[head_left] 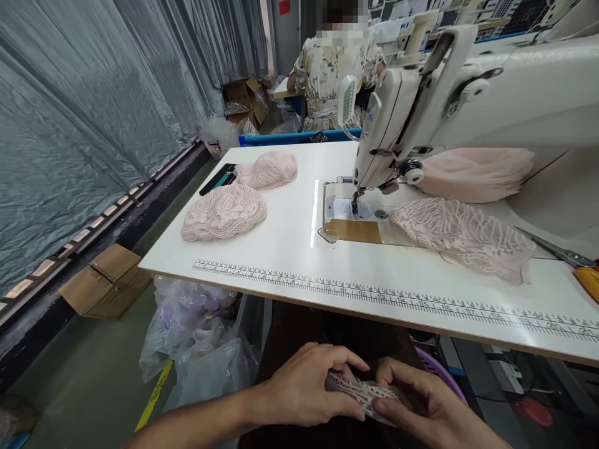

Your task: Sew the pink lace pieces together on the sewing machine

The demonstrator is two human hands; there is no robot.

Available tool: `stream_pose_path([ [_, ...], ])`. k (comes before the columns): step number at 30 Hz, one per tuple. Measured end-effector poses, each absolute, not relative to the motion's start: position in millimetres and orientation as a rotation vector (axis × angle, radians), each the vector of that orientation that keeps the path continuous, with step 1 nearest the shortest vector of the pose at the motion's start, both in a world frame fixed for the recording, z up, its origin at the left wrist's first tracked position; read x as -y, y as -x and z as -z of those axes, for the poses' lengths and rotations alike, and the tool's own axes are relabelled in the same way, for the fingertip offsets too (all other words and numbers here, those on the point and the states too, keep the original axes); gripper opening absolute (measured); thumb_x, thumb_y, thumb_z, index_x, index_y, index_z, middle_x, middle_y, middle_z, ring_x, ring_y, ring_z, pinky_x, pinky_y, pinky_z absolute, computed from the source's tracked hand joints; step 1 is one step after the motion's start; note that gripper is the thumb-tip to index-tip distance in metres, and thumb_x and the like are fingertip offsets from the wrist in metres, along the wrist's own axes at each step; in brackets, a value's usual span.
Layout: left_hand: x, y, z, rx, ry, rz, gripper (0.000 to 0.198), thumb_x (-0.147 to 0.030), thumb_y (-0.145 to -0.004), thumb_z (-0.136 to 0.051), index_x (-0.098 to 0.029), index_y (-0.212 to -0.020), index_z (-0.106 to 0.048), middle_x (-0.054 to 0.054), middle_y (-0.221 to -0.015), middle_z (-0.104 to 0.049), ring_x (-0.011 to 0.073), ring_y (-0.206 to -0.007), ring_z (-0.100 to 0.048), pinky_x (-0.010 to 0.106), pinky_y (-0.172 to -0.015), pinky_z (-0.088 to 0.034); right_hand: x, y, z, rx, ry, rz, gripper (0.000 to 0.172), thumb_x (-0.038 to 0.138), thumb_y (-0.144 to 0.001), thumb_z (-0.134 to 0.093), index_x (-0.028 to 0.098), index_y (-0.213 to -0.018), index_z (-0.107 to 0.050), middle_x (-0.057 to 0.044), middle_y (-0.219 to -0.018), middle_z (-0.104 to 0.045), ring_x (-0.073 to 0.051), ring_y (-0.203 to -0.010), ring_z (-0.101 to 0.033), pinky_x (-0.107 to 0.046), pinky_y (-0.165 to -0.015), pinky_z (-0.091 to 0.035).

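Below the table's front edge, my left hand [311, 386] and my right hand [418, 402] both hold a small pale lace piece [362, 391], their fingers closed on its two sides. On the white table [281, 249] stands a sewing machine [388, 125], its needle over the metal plate. To the right of the needle lies a pink lace piece [463, 234], with a folded pink fabric [477, 171] behind it. At the table's left rest a lace cup [224, 212] and a second pink cup [274, 169], beside a dark card [219, 179].
Scissors with orange handles [587, 274] lie at the right. A ruler strip runs along the front edge. Plastic bags [206, 349] and a cardboard box [107, 280] are on the floor at left. A person in a floral top [330, 68] sits beyond the table.
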State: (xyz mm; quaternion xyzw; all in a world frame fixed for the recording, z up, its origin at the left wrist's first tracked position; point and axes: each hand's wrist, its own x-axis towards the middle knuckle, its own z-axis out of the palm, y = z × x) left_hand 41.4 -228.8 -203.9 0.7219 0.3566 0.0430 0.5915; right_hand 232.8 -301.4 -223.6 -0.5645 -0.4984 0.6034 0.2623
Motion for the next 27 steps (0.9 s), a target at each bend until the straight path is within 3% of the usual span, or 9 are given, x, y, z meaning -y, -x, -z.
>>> stream_pose_path([
  [3, 231, -44, 208, -0.931, -1.676, -0.076, 0.049, -0.038, -0.06, -0.081, -0.023, -0.104, -0.067, -0.003, -0.081, -0.064, 0.0159, -0.083, -0.056, 0.025, -0.083, -0.036, 304, -232, 223, 1.358, 1.574, -1.561, 0.027, 0.041, -0.078, -0.058, 0.022, -0.066, -0.043, 0.007, -0.06, -0.039, -0.011, -0.055, -0.034, -0.022, -0.052, -0.028],
  [8, 237, -51, 214, -0.93, -1.678, -0.166, 0.02, -0.035, -0.066, -0.078, -0.018, -0.073, -0.07, -0.005, -0.066, -0.058, 0.0107, -0.069, -0.052, 0.021, -0.075, -0.034, 307, -235, 222, 1.438, 1.61, -1.55, 0.033, 0.044, -0.079, -0.056, 0.022, -0.063, -0.037, 0.006, -0.06, -0.037, -0.011, -0.056, -0.035, -0.02, -0.052, -0.031],
  [10, 238, -51, 213, -0.894, -1.703, -0.204, 0.015, -0.03, -0.07, -0.075, -0.017, -0.067, -0.069, -0.005, -0.063, -0.055, 0.0098, -0.068, -0.051, 0.021, -0.075, -0.034, 307, -235, 222, 1.432, 1.617, -1.557, 0.028, 0.045, -0.08, -0.056, 0.023, -0.068, -0.043, 0.006, -0.061, -0.039, -0.011, -0.057, -0.038, -0.02, -0.053, -0.033],
  [13, 236, -48, 210, -0.851, -1.72, -0.195, 0.008, -0.027, -0.072, -0.073, -0.019, -0.071, -0.071, -0.005, -0.067, -0.057, 0.01, -0.07, -0.053, 0.021, -0.078, -0.034, 306, -235, 223, 1.489, 1.579, -1.567, 0.027, 0.048, -0.083, -0.054, 0.023, -0.076, -0.056, 0.004, -0.063, -0.047, -0.013, -0.06, -0.045, -0.022, -0.056, -0.037],
  [18, 235, -44, 210, -0.812, -1.651, -0.188, 0.012, -0.031, -0.075, -0.07, -0.02, -0.078, -0.073, -0.003, -0.077, -0.065, 0.0121, -0.076, -0.058, 0.022, -0.081, -0.036, 301, -237, 227, 1.588, 1.446, -1.415, 0.036, 0.049, -0.084, -0.055, 0.021, -0.063, -0.06, -0.001, -0.074, -0.054, -0.015, -0.07, -0.054, -0.023, -0.064, -0.042],
  [23, 240, -51, 211, -0.998, -1.629, -0.143, 0.034, -0.04, -0.056, -0.082, -0.021, -0.083, -0.072, -0.003, -0.077, -0.067, 0.0165, -0.082, -0.055, 0.025, -0.084, -0.035, 299, -235, 219, 1.532, 1.509, -1.42, 0.033, 0.046, -0.086, -0.052, 0.021, -0.065, -0.058, -0.001, -0.072, -0.058, -0.016, -0.069, -0.055, -0.023, -0.065, -0.042],
  [27, 239, -58, 204, -1.006, -1.617, -0.214, 0.015, -0.032, -0.068, -0.075, -0.018, -0.076, -0.073, -0.002, -0.072, -0.066, 0.0135, -0.074, -0.056, 0.026, -0.084, -0.035, 301, -233, 209, 1.51, 1.645, -1.338, 0.031, 0.044, -0.084, -0.054, 0.021, -0.062, -0.053, 0.002, -0.062, -0.053, -0.013, -0.06, -0.048, -0.021, -0.057, -0.039],
])
